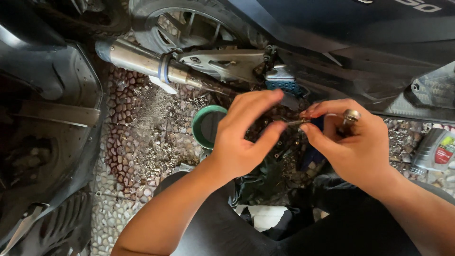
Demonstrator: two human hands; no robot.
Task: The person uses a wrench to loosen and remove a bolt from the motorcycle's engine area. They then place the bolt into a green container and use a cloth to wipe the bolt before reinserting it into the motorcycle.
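Note:
My left hand (244,137) and my right hand (350,142) meet over the pebbled ground beside a scooter. The left thumb and fingers pinch the tip of a small slim metal part (295,122). My right hand grips the other end of it together with a blue-handled tool (317,124) and a round metal socket piece (351,115) that sticks up above the fingers. Whether the slim part and the socket piece are one tool is unclear. Just behind the left hand stands a green-rimmed cup (204,126).
A chrome exhaust pipe (142,60) and the rear wheel (189,23) lie ahead, with dark scooter body panels (369,42) to the right. A black plastic fairing (47,132) fills the left. A grey oil bottle (433,151) lies at the right edge. My knees are below.

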